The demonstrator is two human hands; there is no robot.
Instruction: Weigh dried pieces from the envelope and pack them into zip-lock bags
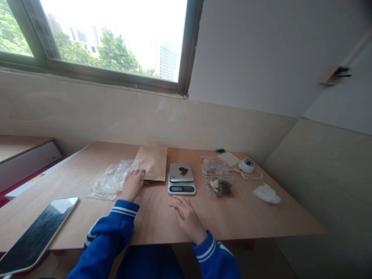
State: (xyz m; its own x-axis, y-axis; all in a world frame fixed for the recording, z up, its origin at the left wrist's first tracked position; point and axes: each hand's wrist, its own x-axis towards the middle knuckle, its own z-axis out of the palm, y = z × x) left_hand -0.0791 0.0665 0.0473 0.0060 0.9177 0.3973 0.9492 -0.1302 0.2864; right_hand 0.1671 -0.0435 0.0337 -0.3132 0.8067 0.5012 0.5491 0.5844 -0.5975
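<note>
A small white kitchen scale point(181, 188) stands mid-table with a dark brown piece point(183, 170) on its metal plate. My left hand point(134, 184) rests at the lower left corner of a brown paper envelope point(154, 162), over the edge of a crumpled clear plastic bag point(109, 181). Its fingertips are close together, and whether they pinch anything is hidden. In front of the scale, my right hand point(186, 217) is open and holds nothing, with its fingers stretched toward the display. Clear zip bags point(218, 185) with dark and pale pieces lie right of the scale.
A tablet or large phone point(37, 234) lies at the table's left front. At the right are a white dome-shaped device point(246, 166) with a cable, a crumpled white tissue point(266, 193), a white card point(229, 159) and a green object point(220, 150). The wall and window stand behind the table.
</note>
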